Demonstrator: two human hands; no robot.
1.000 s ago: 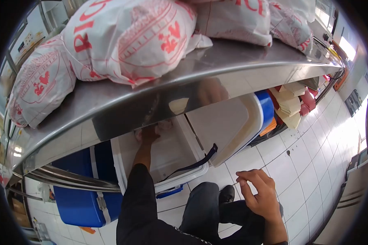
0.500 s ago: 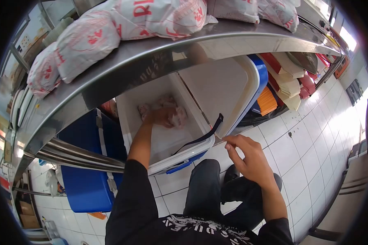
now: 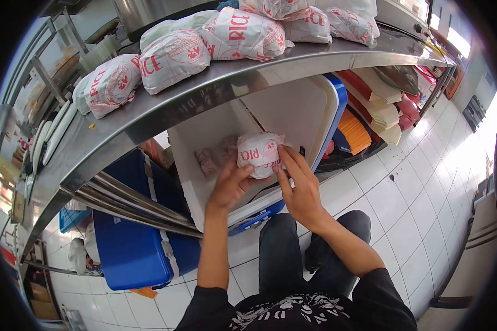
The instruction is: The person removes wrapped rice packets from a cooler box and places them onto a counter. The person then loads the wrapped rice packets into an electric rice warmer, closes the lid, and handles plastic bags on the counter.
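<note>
A rice package (image 3: 258,154) in white paper with red "RICE" print is between my two hands, above the mouth of an open cooler box (image 3: 189,179). My left hand (image 3: 230,186) cups its left and lower side, with the thumb on the front. On its right side rest the fingers of my right hand (image 3: 299,190). Deeper inside the cooler lies another wrapped package (image 3: 206,163), with one more partly hidden behind the held one. The cooler's blue-edged lid (image 3: 292,105) stands raised to the right.
Several wrapped rice packages (image 3: 175,60) line the steel table (image 3: 204,83) overhead. A shut blue cooler (image 3: 132,251) sits at the left, beside steel rails (image 3: 143,207). Folded cartons (image 3: 378,105) and an orange stack (image 3: 353,132) are under the table at the right.
My left hand has come up out of the cooler with a rice package. My right hand has moved left from the lid's edge onto that package. The view has shifted somewhat.
</note>
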